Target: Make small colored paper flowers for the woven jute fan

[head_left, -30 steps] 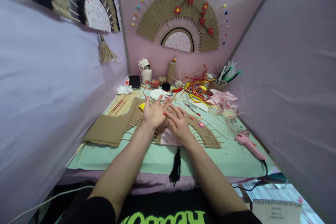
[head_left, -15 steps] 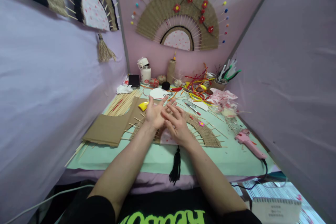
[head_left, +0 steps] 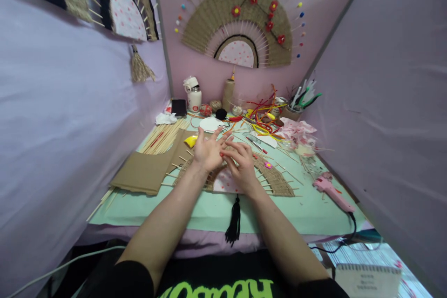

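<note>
My left hand (head_left: 208,151) is palm up and open, with its fingers stretched out above the woven fan. My right hand (head_left: 240,162) lies against its edge, thumb and fingers closed round a small red ball (head_left: 222,154), perhaps clay, beside the left palm. Beneath both hands is the woven twine fan (head_left: 279,179) on thin sticks, with a pink flower (head_left: 267,165) on its right part. Its pink-spotted centre (head_left: 223,181) is partly covered by my right hand. From its lower edge hangs a black tassel (head_left: 233,223).
Brown cardboard (head_left: 139,172) and thin sticks (head_left: 162,137) lie left. A yellow packet (head_left: 190,141) and a white disc (head_left: 210,124) are behind my hands. At the right edge is a pink glue gun (head_left: 333,192). Coloured pipe cleaners (head_left: 265,121) and a white bottle (head_left: 194,98) stand at the back.
My right hand has shifted slightly right and its fingers have drawn off the left palm. The small red ball now shows at its fingertips. My left hand stays almost still.
</note>
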A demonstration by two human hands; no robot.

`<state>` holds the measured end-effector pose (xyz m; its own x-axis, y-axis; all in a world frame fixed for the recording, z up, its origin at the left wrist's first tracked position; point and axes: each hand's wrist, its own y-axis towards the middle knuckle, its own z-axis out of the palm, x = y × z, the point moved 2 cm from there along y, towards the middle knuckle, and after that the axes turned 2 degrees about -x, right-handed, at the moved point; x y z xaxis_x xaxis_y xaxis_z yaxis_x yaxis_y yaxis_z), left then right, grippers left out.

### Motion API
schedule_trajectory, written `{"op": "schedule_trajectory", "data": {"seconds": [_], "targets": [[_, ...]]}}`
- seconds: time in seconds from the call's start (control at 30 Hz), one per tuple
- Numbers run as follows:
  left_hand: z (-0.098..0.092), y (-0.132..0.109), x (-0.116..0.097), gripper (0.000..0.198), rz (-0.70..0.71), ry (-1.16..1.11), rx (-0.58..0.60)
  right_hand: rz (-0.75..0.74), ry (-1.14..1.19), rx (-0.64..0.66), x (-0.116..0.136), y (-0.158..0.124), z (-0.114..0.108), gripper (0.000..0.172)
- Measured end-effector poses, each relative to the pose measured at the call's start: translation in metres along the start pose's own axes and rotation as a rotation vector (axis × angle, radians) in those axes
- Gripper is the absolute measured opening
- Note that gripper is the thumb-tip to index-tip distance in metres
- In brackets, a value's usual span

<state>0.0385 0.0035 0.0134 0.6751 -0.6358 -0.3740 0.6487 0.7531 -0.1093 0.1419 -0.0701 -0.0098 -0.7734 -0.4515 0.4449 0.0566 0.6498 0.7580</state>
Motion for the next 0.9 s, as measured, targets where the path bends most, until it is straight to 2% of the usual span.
{"op": "schedule_trajectory", "data": {"seconds": [0.1,0.2,0.33,0.4,0.5,0.6,0.9], "targets": [[0.001,-0.001,0.001,0.067,-0.026,0.016,0.016,0.034,0.053,-0.051,0.001,0.002,-0.005,0.017],[-0.001,-0.001,0.000,0.065,0.003,0.027,-0.009,0.073,0.021,-0.093,-0.010,0.005,-0.023,0.017],[-0.004,0.002,-0.002,0.063,0.041,0.038,-0.054,0.111,-0.174,-0.150,-0.052,0.005,-0.061,0.017],[-0.004,0.003,-0.002,0.062,0.038,0.045,-0.058,0.091,-0.277,-0.065,-0.077,0.003,-0.071,0.017],[-0.004,0.004,-0.001,0.061,0.032,0.058,-0.055,0.065,-0.378,0.099,-0.106,-0.005,-0.070,0.015],[-0.004,0.004,-0.002,0.061,0.046,0.062,-0.059,0.043,-0.438,0.197,-0.117,-0.012,-0.060,0.015],[-0.003,0.003,-0.003,0.063,0.045,0.045,-0.067,0.004,-0.476,0.229,-0.119,-0.016,-0.056,0.019]]}}
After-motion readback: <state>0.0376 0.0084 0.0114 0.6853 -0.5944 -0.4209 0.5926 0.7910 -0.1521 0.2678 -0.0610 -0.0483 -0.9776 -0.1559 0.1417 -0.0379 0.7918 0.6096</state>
